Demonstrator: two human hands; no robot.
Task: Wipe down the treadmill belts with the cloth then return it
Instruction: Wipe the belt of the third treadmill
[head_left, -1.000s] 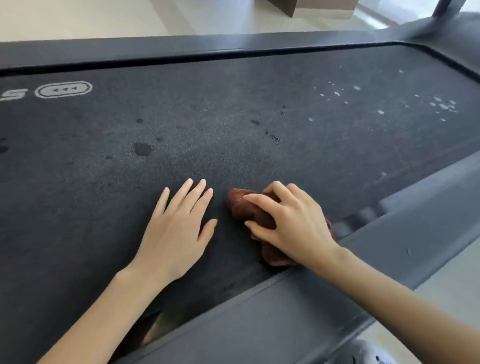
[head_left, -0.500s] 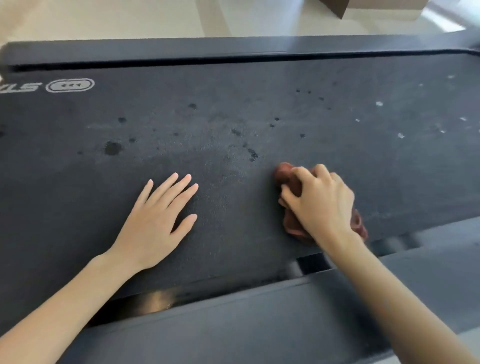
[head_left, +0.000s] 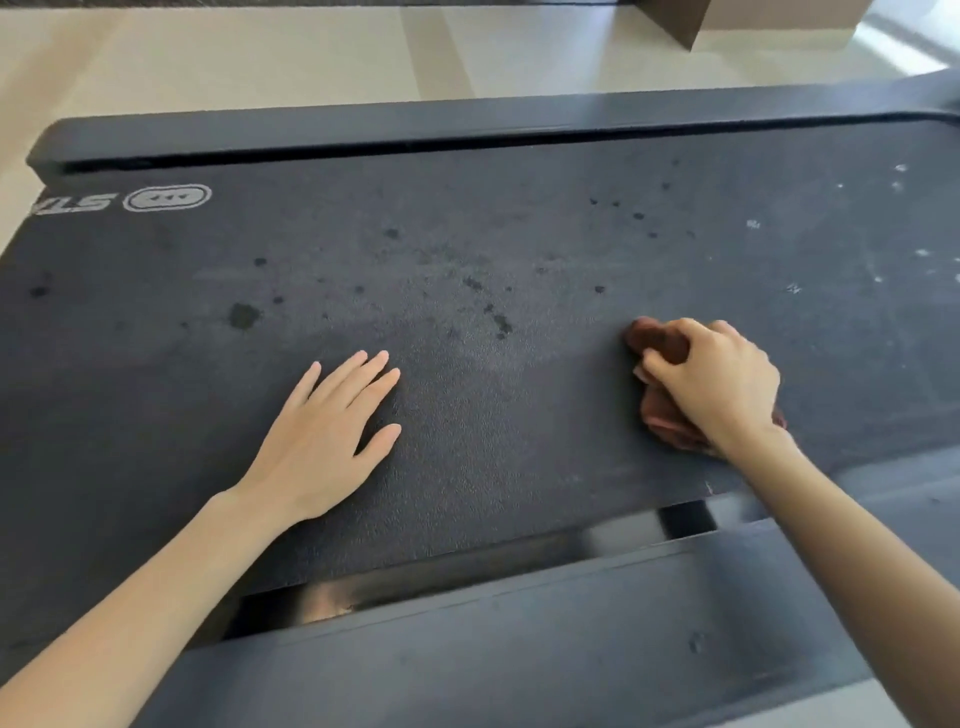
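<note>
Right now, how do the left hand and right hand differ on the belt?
The left hand lies flat with straight fingers; the right hand is curled. The left hand holds nothing; the right hand grips the cloth. Both are bare and at the belt's near side.

Soft daylight, even and bright. The pale floor (head_left: 260, 62) beyond my left hand (head_left: 322, 441) nearly blows out far past my right hand (head_left: 711, 384). Shadows beside both are faint. The glossy strip (head_left: 322, 603) near my wrists glints, smeared; the treadmill rail (head_left: 467, 119) bows.
</note>
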